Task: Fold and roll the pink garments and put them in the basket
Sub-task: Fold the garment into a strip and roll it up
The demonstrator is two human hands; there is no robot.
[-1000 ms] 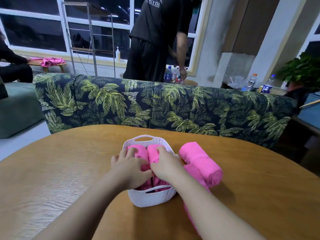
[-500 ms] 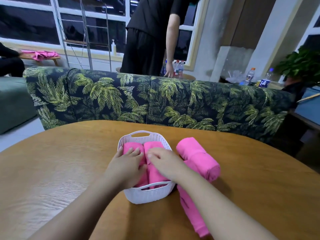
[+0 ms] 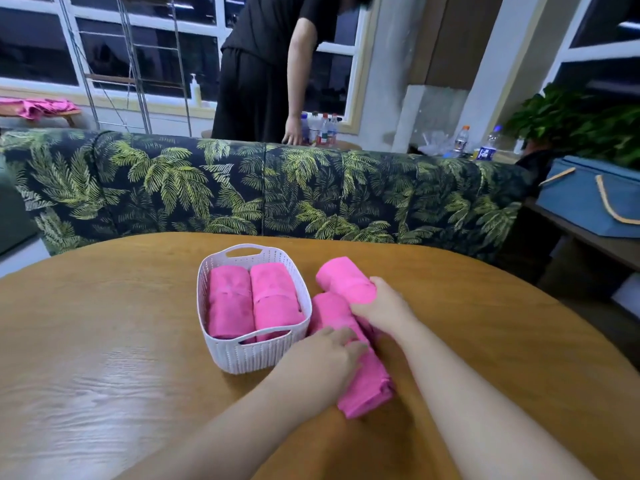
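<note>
Basket: the white woven-look plastic basket (image 3: 221, 355) sits on the round wooden table (image 3: 104, 358), near the middle, handle cut-outs at its far and near rims.
In the basket: two bright pink rolls side by side, the left roll (image 3: 229, 303) and the right roll (image 3: 275, 299), both lying lengthwise, filling the floor of the basket wall to wall and touching each other.
Outside the basket: just to its right, a third pink roll (image 3: 341, 278) lies on the table, thick and tightly wound, its far end round and smooth.
Folded garment: a long pink folded garment (image 3: 363, 382) stretches from beside the basket toward the camera, flat at the near end with layered edges showing, its far part running under the third roll's side.
Left hand: the left hand (image 3: 325, 355) is laid on the folded garment, fingers fairly straight and pressing down on the cloth, nothing pinched that can be seen.
Right hand: the right hand (image 3: 384, 310) has fingers and thumb curled round the near end of the third roll, gripping it.
Colour and cloth: all pieces the same vivid pink, soft and matte, slightly fuzzy.
Behind: a palm-leaf patterned sofa (image 3: 263, 188) backs the table; a person in black (image 3: 263, 64) stands beyond it by some bottles (image 3: 320, 128).
</note>
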